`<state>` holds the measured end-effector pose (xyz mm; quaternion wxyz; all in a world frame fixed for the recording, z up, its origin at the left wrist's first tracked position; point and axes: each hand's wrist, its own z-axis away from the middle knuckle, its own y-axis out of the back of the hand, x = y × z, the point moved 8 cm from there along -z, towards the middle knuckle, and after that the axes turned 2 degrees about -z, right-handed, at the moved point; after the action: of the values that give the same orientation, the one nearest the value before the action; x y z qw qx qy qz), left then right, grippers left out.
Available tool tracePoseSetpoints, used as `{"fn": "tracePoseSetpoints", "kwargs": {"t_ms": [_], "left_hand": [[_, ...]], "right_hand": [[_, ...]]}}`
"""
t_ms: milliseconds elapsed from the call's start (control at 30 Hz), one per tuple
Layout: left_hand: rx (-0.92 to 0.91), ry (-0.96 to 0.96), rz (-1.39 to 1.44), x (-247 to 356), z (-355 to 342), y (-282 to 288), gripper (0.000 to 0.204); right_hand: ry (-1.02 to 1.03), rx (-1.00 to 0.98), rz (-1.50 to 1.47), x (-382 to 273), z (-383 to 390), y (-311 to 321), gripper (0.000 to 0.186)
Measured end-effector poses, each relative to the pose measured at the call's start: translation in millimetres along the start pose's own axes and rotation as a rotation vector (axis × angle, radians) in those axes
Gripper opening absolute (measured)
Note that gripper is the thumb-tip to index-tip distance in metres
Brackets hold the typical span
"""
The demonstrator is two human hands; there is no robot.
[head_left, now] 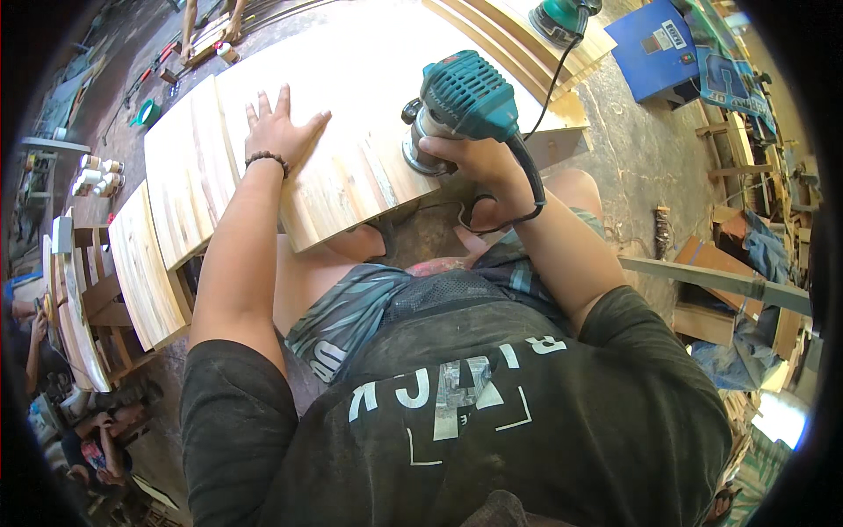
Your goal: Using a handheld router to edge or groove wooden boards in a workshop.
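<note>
A pale wooden board [351, 184] lies in front of me, with more boards [176, 193] under and beside it at the left. My left hand [279, 133] rests palm down on the pale wood, fingers spread, a beaded bracelet at its wrist. My right hand [470, 162] grips a teal trim router [467, 92], whose base sits at the board's near edge toward the right. Its black cord loops down past my wrist. The router's bit is hidden.
Another teal power tool [553, 19] stands on stacked planks [492, 44]. A blue metal box [650, 48] is at right. Co-workers' hands [230, 26] are at top; people [105, 443] sit at lower left near a wooden frame [83, 307]. Timber and a long rail [720, 281] lie right.
</note>
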<state>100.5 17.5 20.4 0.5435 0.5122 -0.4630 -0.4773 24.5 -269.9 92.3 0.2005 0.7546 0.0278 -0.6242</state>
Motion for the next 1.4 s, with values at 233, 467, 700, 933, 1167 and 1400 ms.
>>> {"fn": "tracePoseSetpoints", "kwargs": {"t_ms": [233,467,700,933,1167,1400], "left_hand": [[-0.019,0.067,0.086,-7.2,7.5,13.3,0.102],[-0.086,0.071,0.14,-1.3,10.0,25.3,0.102],[-0.082,0.097,0.165,-7.2,11.9,19.9,0.102],[-0.195,0.073,0.114,-19.9,-4.5,27.1,0.102],[0.15,0.449,0.078,-225.6,-86.2,110.9,0.065],[-0.068,0.556,0.061,-236.4,-72.0,174.6,0.051]], "right_hand": [[0.075,-0.007,-0.167,-16.2,-11.0,-11.7,0.049],[-0.347,-0.027,-0.245,22.3,19.9,-15.7,0.054],[-0.562,-0.109,0.037,64.1,63.0,-11.5,0.066],[-0.083,0.028,-0.074,21.1,105.5,-7.1,0.055],[0.246,0.124,0.4,37.2,127.6,29.7,0.055],[0.436,0.207,0.44,17.8,110.1,36.6,0.054]]}}
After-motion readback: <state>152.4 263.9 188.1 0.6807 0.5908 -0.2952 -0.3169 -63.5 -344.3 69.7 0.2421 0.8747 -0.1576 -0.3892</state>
